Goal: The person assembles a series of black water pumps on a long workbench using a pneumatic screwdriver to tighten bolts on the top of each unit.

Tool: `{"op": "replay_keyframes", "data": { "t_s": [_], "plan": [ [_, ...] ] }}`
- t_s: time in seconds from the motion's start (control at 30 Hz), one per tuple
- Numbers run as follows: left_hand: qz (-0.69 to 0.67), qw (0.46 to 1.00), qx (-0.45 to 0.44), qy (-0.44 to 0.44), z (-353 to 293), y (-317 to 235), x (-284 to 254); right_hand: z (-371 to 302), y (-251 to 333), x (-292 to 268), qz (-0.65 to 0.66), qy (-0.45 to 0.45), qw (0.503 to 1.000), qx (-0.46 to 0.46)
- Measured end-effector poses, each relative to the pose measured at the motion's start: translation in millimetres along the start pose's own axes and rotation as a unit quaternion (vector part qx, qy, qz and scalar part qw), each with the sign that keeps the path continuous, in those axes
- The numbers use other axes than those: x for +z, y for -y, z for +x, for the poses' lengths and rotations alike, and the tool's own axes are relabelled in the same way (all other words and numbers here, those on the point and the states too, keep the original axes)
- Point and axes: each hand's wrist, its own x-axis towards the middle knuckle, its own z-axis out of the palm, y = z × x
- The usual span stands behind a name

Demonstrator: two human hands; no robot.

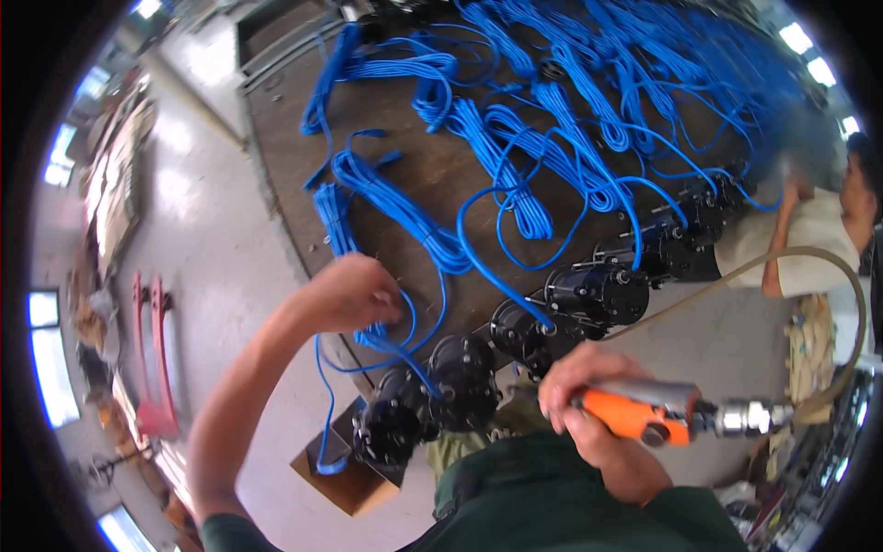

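My right hand (589, 414) is wrapped round an orange and grey air tool (639, 411), held out in front of my body. A metal coupling joins it to a tan hose (860, 313). My left hand (354, 294) is over a blue cable bundle (331, 216) at the table's left edge, its fingers curled; whatever they grip is hidden. The bundle shows above and below that hand. Just below it stand two black cylindrical motor-like units (464, 382) (395, 419), with a blue cable running into one.
More black units (598, 294) line the table's near edge toward the right. Several coiled blue cables (501, 166) cover the dark table (276, 138). An open cardboard box (331, 474) sits below on the floor. At the far right is another person (791, 230). A red forked frame (152, 359) stands left.
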Motion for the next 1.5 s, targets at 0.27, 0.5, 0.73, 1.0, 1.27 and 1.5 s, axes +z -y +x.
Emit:
{"op": "replay_keyframes", "data": {
  "t_s": [0.27,0.5,0.73,1.0,1.27,1.5],
  "plan": [
    [-0.011,0.898,0.435,0.073,140.7,68.0,149.5,-19.6,-21.9,34.3,-0.027,-0.184,0.983,0.003],
    [-0.067,0.870,0.487,0.041,143.0,85.0,161.8,13.3,-50.7,61.4,-0.066,-0.164,0.983,-0.052],
    [0.022,0.867,0.498,0.013,142.8,90.7,166.4,16.3,-70.9,70.1,-0.210,-0.063,0.976,-0.004],
    [0.060,0.857,0.511,-0.009,144.4,95.0,179.3,13.5,-87.6,81.6,-0.183,-0.102,0.975,-0.075],
    [0.043,0.860,0.507,-0.020,139.7,96.3,172.8,11.9,-91.9,81.9,-0.161,-0.089,0.982,-0.046],
    [0.059,0.851,0.522,-0.029,147.1,84.1,167.0,15.7,-95.4,91.1,-0.169,-0.118,0.978,-0.044]
  ]
}}
